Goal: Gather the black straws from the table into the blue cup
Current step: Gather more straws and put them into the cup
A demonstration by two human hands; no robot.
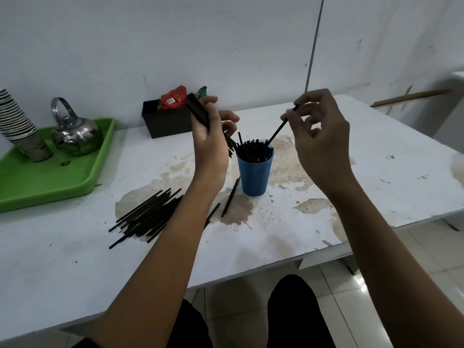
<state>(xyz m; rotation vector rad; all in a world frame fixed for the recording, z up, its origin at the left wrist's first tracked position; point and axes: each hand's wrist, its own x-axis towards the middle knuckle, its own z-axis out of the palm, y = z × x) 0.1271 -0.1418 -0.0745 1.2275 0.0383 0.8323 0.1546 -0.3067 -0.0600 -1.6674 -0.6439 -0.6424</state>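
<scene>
Straws fill our blue cup [254, 172]; our right hand [319, 131] pinches one straw [280, 129] slanting into its rim, our left hand [213, 131] grips a bundle [200, 113] just left of it, and a loose pile [148, 217] lies nearer us, left.

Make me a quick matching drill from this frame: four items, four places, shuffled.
Items:
1. kettle
2. single straw
3. bundle of straws
4. loose pile of straws

Places:
A. lying on the table, left of the blue cup
B. pinched in the right hand, lower end in the cup
C. on the green tray
D. held in the left hand

Pairs: 1-C, 2-B, 3-D, 4-A
</scene>
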